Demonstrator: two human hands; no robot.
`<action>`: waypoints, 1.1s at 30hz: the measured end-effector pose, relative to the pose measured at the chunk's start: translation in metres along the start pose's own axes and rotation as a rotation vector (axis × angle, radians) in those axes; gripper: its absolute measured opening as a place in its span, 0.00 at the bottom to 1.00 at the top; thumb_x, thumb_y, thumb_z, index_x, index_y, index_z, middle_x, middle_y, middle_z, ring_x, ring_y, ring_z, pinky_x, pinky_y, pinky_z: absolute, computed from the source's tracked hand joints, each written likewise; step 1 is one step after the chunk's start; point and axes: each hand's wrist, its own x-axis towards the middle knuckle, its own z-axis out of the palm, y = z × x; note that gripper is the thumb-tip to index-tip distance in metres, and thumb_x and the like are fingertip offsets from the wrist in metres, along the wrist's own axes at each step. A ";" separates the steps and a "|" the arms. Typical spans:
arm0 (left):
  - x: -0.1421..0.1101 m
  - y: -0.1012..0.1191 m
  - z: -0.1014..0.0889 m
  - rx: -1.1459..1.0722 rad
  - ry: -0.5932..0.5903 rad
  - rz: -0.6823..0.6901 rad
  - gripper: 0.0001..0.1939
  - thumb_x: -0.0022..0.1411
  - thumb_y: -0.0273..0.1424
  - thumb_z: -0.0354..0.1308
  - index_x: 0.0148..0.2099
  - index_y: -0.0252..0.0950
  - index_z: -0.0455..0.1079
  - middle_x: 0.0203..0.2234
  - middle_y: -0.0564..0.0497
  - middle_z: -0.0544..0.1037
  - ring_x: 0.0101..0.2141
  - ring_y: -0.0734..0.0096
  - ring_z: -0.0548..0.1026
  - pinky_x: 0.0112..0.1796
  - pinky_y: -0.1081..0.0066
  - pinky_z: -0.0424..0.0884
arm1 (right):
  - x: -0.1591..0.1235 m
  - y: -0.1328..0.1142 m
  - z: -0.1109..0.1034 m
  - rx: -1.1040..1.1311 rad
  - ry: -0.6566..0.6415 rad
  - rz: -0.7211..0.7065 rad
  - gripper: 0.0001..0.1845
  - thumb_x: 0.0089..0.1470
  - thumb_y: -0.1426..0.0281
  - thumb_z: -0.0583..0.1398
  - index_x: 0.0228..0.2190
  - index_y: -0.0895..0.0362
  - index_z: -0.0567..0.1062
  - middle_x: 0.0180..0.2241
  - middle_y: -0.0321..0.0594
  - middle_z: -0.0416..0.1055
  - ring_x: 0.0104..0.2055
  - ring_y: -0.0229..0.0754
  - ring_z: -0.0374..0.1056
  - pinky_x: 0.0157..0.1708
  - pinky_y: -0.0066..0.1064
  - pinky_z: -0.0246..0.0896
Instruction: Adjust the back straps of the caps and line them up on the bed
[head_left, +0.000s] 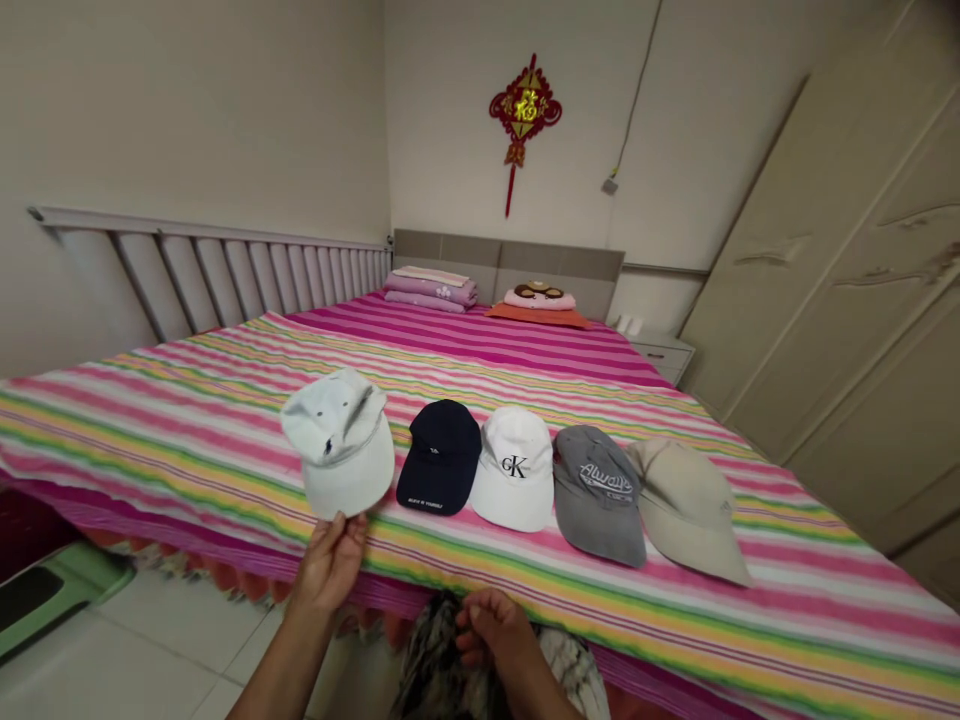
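My left hand [330, 560] pinches the brim of a pale mint-white cap [341, 440] and holds it lifted and tilted over the near edge of the bed. My right hand [491, 625] is curled shut low by my body, against patterned cloth; whether it grips that cloth I cannot tell. To the right of the held cap a row of caps lies on the bed: a navy cap [441, 455], a white cap with black letters [516, 467], a grey cap with white script [598, 492] and a beige cap [686, 505].
The bed has a pink, yellow and green striped sheet [187, 410], folded bedding [431, 288] and a pillow [538, 305] at the headboard. A padded rail runs along the left wall. A wardrobe [847, 300] stands right, a nightstand [660, 352] beside it. A green object [45, 595] sits on the floor.
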 end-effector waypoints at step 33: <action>-0.091 -0.080 0.005 0.263 -0.701 -0.835 0.17 0.48 0.41 0.60 0.34 0.30 0.73 0.27 0.45 0.78 0.36 0.57 0.74 0.43 0.60 0.63 | -0.103 -0.054 -0.092 0.234 -0.222 -0.269 0.10 0.33 0.70 0.67 0.25 0.57 0.78 0.24 0.42 0.76 0.31 0.50 0.71 0.33 0.40 0.64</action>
